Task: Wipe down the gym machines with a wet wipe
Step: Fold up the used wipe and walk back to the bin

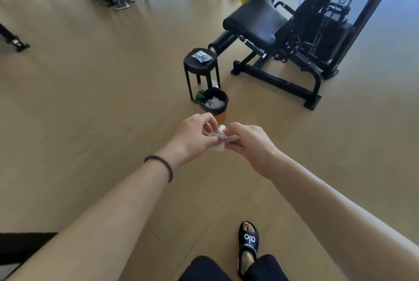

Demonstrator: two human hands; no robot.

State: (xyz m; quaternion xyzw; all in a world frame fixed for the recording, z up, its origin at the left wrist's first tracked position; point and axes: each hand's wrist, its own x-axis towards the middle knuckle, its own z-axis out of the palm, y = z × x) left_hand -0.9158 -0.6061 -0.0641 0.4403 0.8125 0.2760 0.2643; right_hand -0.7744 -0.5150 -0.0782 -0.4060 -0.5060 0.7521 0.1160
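Both hands out front: left hand (192, 135) & right hand (247, 142) each pinch the wet wipe (221, 142) betw. fingertips, held over the floor, short of the gym machine (283, 38). Prob. light, limp, damp; best taken by corners. Slide sandal (248, 244) reads "alo".

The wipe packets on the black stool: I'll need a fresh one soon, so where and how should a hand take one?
Probably from above, by an outer edge. The wipe packets lie flat in a small overlapping pile on the stool top, so nothing stands up to grip. Pinching the corner of the top one that sticks out, then lifting, should free it; the machine crowds the far right side.
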